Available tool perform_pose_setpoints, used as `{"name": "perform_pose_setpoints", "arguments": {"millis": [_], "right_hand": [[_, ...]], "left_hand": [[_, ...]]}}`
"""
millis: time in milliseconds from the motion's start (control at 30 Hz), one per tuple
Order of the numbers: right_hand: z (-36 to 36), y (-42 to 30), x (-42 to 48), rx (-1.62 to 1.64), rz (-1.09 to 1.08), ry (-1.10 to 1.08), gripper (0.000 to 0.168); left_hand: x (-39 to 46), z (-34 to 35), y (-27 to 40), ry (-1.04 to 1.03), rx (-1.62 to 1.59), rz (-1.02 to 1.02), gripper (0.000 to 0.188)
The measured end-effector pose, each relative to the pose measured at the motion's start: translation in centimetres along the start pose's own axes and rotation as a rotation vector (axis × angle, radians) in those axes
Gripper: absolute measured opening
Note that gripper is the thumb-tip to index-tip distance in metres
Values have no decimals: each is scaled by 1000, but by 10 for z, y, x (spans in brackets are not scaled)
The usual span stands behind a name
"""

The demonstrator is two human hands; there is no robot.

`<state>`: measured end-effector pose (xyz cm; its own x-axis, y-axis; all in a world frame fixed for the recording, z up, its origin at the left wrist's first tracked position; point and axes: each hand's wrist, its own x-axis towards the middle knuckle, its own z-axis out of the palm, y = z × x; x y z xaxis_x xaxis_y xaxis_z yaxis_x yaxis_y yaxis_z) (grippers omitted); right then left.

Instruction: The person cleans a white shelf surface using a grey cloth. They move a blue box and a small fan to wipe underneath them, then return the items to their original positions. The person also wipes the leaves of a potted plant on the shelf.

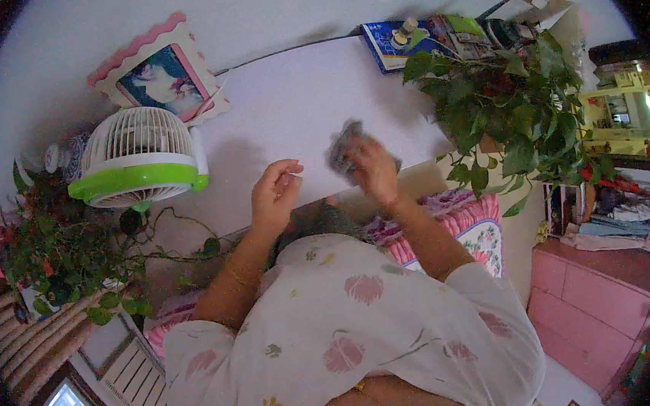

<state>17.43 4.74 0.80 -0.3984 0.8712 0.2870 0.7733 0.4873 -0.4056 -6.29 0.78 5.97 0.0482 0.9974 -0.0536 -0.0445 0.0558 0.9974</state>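
A crumpled grey cloth [343, 144], blurred by motion, lies under my right hand [373, 165], whose fingers grip it against the white tabletop [300, 107]. To its left, my left hand [276, 192] hovers by the front edge of the table with fingers curled apart and nothing in them. Parts of the cloth are hidden behind my right fingers.
A white and green fan [139, 180] stands at the left, before a scalloped picture frame [167, 84]. Trailing plants hang at right [500, 103] and left [53, 241]. A blue book [384, 49] bears small items. Pink drawers [584, 291] stand far right.
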Motion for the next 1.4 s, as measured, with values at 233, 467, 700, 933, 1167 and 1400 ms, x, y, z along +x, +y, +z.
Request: {"name": "perform_pose_setpoints", "arguments": {"millis": [233,467,700,933,1167,1400], "right_hand": [[-20,-9,8,148,13,63,41],[-15,85,130,-364,134,80,41],[-17,56,58,-401,208,-3,42],[-79,138,-52,-343,491,189,37],[5,143,-28,-158,611,424,41],[37,24,35,-134,114,257,47]], "left_hand": [[-19,-35,0,73,19,21,24],[-29,-40,-11,66,11,-26,27],[-32,-41,-1,78,19,-8,26],[-36,-54,-7,97,5,41,26],[-49,-67,3,91,-32,11,27],[-67,-77,8,29,-2,-13,28]]}}
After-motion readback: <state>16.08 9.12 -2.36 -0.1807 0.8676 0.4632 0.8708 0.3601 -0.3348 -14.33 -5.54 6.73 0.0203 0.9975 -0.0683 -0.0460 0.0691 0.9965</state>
